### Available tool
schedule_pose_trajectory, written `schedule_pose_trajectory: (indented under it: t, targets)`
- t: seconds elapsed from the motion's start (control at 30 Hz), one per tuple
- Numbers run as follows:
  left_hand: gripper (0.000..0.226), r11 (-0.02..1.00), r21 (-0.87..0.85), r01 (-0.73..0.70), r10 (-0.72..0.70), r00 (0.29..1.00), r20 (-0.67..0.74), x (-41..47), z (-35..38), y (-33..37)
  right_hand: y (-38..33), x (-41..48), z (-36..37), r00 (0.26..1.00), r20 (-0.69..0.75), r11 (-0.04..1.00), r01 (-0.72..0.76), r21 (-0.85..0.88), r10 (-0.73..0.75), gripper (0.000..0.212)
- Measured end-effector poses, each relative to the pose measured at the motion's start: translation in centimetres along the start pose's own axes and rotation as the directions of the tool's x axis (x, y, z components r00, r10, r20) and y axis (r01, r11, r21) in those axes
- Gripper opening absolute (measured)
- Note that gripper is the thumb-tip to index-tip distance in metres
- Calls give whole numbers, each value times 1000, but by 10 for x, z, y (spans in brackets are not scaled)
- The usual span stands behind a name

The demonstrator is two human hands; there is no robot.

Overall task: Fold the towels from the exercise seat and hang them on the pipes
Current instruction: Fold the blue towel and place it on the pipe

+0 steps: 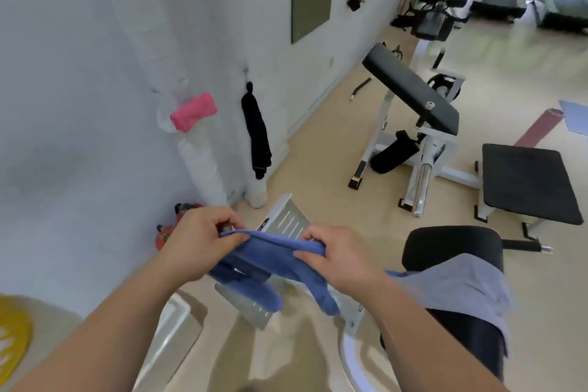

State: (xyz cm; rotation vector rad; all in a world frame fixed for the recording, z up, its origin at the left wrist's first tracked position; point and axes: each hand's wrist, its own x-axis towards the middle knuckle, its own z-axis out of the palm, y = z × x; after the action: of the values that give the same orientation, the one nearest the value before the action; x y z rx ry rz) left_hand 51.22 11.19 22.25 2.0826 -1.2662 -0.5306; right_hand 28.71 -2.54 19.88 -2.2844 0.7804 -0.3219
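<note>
I hold a blue towel (pixel 270 267) stretched between both hands in front of me. My left hand (pixel 197 242) pinches its left end and my right hand (pixel 340 259) grips its right end; the loose ends hang down below. A pale grey-blue towel (pixel 455 283) lies draped over the black exercise seat (pixel 451 243) at the lower right. On the white wall pipes, a folded pink towel (pixel 193 111) sits on the left pipe (pixel 203 165), and a black towel (pixel 256 134) hangs beside it to the right.
A white exercise machine frame with a metal footplate (pixel 286 219) stands just beyond my hands. A black padded bench machine (pixel 410 89) and a flat black bench (pixel 528 181) stand on the floor to the right. A yellow disc (pixel 12 331) lies at the lower left. Red weights (pixel 165 232) sit by the wall.
</note>
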Motion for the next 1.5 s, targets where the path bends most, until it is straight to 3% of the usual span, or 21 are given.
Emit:
schedule_pose_trajectory:
  t: [0.1, 0.23, 0.37, 0.47, 0.53, 0.63, 0.7, 0.87, 1.0, 1.1, 1.2, 1.33, 1.5]
  targets:
    - [15, 997, 30, 76, -76, 997, 9, -3, -33, -52, -35, 23, 24, 997, 36, 987, -68, 147, 63, 17]
    - [16, 989, -103, 102, -91, 990, 109, -13, -57, -101, -77, 46, 39, 986, 39, 893, -164, 419, 163, 19]
    - [32, 954, -242, 178, -142, 977, 159, -22, -66, -148, -94, 65, 45, 970, -74, 862, -169, 478, 231, 17]
    - [38, 905, -340, 255, -219, 965, 142, -34, -66, -177, -90, 74, 47, 934, -210, 894, -187, 407, 290, 20]
    - [29, 856, -415, 307, -301, 950, 83, -40, -64, -192, -82, 76, 49, 907, -273, 933, -250, 260, 319, 23]
    - [21, 802, -470, 368, -397, 917, 41, -43, -64, -205, -67, 73, 52, 913, -239, 938, -345, -26, 330, 22]
    - [21, 791, -481, 378, -421, 907, 21, -43, -68, -206, -60, 68, 56, 910, -214, 917, -383, -112, 354, 20]
    - [21, 839, -476, 264, -359, 926, -120, -35, -71, -169, -70, 69, 70, 901, -220, 924, -383, 6, 375, 9]
    - [16, 891, -420, 169, -184, 983, 5, -25, -64, -115, -115, 76, 93, 983, 65, 979, -176, 101, 170, 37]
    - [16, 920, -386, 70, -63, 998, 31, -22, -65, -92, -135, 80, 103, 983, 181, 989, -57, 133, 32, 15]
    - [19, 915, -401, 45, -41, 999, 17, -22, -73, -94, -135, 82, 99, 994, 105, 990, -49, 135, 35, 18]
    - [14, 936, -323, 137, -107, 988, 110, -19, -74, -117, -126, 84, 88, 987, -78, 985, -133, 114, 142, 19]
    - [24, 847, -480, 228, -118, 961, 248, -24, -78, -132, -112, 81, 69, 926, -221, 936, -251, 245, 306, 22]
